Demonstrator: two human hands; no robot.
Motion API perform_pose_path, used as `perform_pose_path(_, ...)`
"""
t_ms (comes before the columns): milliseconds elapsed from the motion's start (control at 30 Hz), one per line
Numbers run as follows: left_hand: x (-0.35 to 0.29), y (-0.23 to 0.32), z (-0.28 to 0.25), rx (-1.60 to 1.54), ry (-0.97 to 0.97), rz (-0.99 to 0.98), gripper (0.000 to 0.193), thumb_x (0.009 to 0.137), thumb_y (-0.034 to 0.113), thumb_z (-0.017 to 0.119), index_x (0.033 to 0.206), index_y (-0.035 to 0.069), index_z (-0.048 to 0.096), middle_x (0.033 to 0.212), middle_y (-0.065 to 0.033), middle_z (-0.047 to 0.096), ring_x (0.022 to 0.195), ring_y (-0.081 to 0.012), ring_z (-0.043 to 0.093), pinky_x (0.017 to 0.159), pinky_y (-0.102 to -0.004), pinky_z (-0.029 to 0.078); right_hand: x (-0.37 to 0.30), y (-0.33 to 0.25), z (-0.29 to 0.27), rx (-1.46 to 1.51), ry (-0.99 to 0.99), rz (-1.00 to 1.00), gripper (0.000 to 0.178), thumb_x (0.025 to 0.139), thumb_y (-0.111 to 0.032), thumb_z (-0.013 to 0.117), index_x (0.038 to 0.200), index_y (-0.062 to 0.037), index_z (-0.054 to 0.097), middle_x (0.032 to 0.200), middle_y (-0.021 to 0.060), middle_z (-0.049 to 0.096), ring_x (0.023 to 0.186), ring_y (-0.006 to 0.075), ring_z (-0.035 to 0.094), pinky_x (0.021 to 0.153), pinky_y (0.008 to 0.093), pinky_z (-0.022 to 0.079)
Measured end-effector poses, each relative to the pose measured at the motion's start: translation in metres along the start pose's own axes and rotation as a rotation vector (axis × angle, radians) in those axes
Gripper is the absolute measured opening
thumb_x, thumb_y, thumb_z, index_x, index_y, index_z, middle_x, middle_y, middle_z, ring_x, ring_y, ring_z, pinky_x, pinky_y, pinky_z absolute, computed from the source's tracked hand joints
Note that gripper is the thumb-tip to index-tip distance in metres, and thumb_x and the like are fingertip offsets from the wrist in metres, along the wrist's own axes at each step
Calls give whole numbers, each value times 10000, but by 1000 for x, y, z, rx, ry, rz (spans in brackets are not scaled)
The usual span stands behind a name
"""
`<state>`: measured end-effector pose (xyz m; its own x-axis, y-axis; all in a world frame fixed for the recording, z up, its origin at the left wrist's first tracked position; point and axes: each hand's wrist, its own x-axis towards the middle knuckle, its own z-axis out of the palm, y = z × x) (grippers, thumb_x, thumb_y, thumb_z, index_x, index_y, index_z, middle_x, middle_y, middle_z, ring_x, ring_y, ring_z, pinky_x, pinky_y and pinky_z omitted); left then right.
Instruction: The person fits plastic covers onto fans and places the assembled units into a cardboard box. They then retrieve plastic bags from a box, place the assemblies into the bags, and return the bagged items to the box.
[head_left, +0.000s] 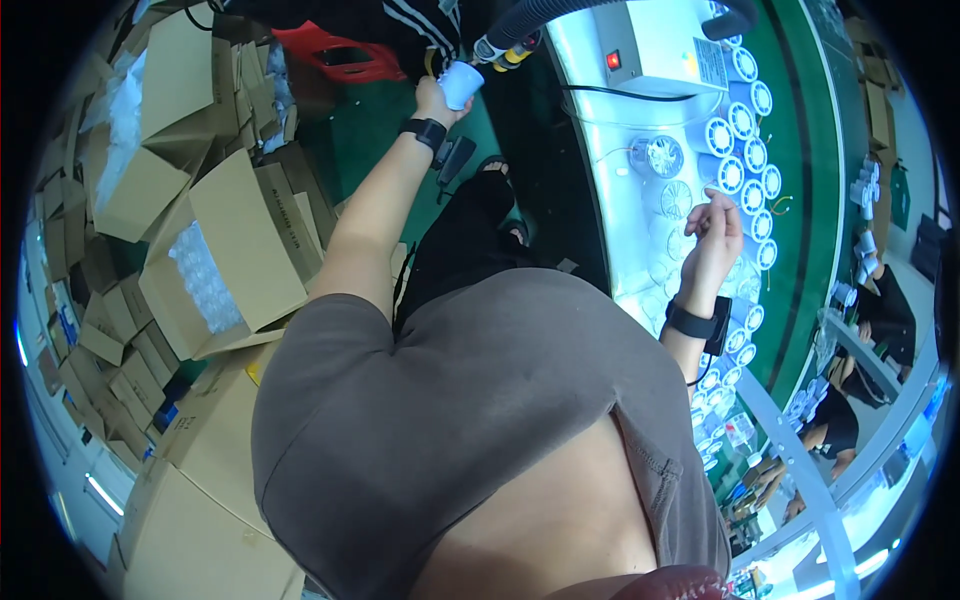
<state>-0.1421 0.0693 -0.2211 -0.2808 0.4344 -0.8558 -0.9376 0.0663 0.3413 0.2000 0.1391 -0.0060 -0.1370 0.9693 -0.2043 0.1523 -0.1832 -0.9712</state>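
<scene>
My left hand is stretched out to the far left of the bench, closed around a white cup-shaped cylinder. The nozzle of a black corrugated hose is close to that cylinder. Over the bench, my right hand has its fingers loosely bent and apart, with nothing seen between them. Beside it are clear round plastic parts and rows of white cylinders with spoked round ends. Whether a fingertip touches one of them I cannot tell.
A white box with a red lit switch stands on the far part of the bench. Open cardboard cartons with bubble wrap pile up on the left, near a red plastic chair. Other people work at the right, behind a metal frame.
</scene>
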Motion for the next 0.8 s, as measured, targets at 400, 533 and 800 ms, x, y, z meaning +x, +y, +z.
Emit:
perform_pose_path(400, 8, 5, -10, -266, -212, -61, 415, 808, 326, 305, 1037, -7, 399, 864, -146, 491, 775, -285, 504, 547, -343, 445, -10, 3, -7, 57, 21, 26, 178, 841, -156, 444, 874, -5, 532, 571, 24, 483, 487, 64, 410, 466, 171, 323)
perform_pose_path(533, -19, -2, -7, 810, 59, 363, 440, 786, 357, 394, 1066, 18, 396, 909, -168, 537, 830, -296, 526, 626, -398, 453, -2, 11, -16, -221, 68, -90, 222, 811, -193, 497, 913, 1, 530, 623, 54, 515, 543, 104, 464, 514, 198, 363)
perform_pose_path(800, -74, -4, 8, 1819, 180, 1185, 611, 691, 323, 595, 1138, 1, 331, 905, -204, 535, 827, -331, 515, 697, -384, 433, 13, 23, -10, -1357, 49, -717, 469, 644, -307, 658, 974, 2, 532, 830, 141, 568, 817, 291, 528, 706, 350, 411)
